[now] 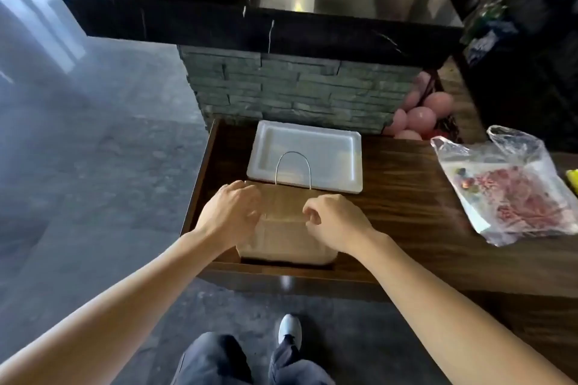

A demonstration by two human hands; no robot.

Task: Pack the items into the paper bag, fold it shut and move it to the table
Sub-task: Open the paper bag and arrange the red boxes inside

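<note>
A brown paper bag (283, 236) stands on the wooden counter (403, 228) near its front left corner. Its top is folded over, and one white cord handle (294, 166) sticks up behind the fold. My left hand (230, 217) rests on the left part of the folded top with the fingers curled onto the paper. My right hand (333, 220) pinches the fold on the right side. What is inside the bag is hidden.
A white foam tray (341, 147) lies just behind the bag. A clear plastic bag with red contents (513, 194) sits to the right. Pink round items (419, 117) lie against a stone-faced wall below a dark raised counter (250, 28). Floor lies to the left.
</note>
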